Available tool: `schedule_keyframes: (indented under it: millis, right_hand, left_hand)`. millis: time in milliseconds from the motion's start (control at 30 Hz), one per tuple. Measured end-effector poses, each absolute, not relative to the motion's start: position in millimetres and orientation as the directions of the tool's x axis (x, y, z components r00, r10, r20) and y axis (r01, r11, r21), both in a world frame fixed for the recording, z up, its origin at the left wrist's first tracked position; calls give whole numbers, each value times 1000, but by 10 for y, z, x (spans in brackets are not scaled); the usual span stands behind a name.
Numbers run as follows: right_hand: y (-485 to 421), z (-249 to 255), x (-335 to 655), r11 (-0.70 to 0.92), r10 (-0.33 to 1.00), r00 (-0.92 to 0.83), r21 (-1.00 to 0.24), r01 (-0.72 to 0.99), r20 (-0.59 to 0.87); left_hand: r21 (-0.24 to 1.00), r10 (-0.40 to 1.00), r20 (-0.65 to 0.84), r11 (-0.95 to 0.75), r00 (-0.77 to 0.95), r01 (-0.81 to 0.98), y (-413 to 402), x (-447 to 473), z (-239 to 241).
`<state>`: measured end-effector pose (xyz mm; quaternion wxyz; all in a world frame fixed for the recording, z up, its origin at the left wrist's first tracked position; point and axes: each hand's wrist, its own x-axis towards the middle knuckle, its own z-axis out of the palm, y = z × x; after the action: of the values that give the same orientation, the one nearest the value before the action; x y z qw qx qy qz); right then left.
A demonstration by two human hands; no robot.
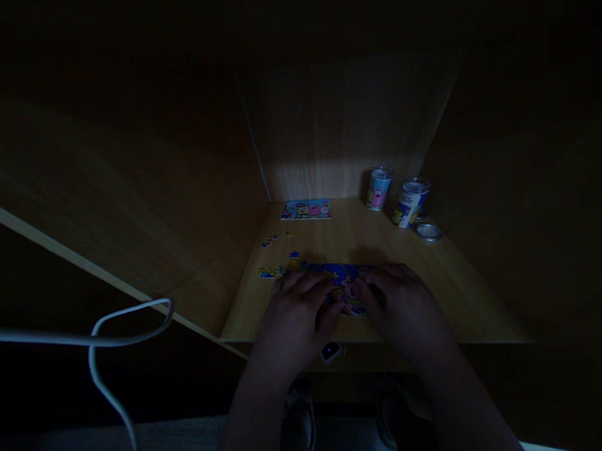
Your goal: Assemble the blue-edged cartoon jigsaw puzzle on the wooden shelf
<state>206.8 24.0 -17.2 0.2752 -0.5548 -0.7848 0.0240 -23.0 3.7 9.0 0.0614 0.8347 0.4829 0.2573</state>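
Note:
A partly assembled jigsaw puzzle, mostly dark blue with pink and yellow parts, lies on the wooden shelf between my hands. My left hand rests over its left side, thumb and forefinger apart on the puzzle's surface. On the right side, my right hand has its fingers curled and its thumb close to the forefinger, over the puzzle. What those fingertips hold, if anything, is hidden in the dim light. Loose puzzle pieces lie just beyond my left hand, and a blue piece sits near them.
More pieces lie farther back. A colourful cartoon picture card is by the back wall. Two printed cans stand at the back right, beside a round metal lid. A white cable hangs at the left.

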Motion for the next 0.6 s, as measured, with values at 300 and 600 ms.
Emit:
schedule_keyframes:
  millis: [300,600]
  right_hand:
    - [229,-162,2058,394,876,-235,-346,851,421]
    - [223,-161,2063,394,879,-240,-344,852,411]
  left_hand:
    - [337,844,354,-517,403,787,28,-231,83]
    - [338,822,375,-552,429,762,25,-216,114]
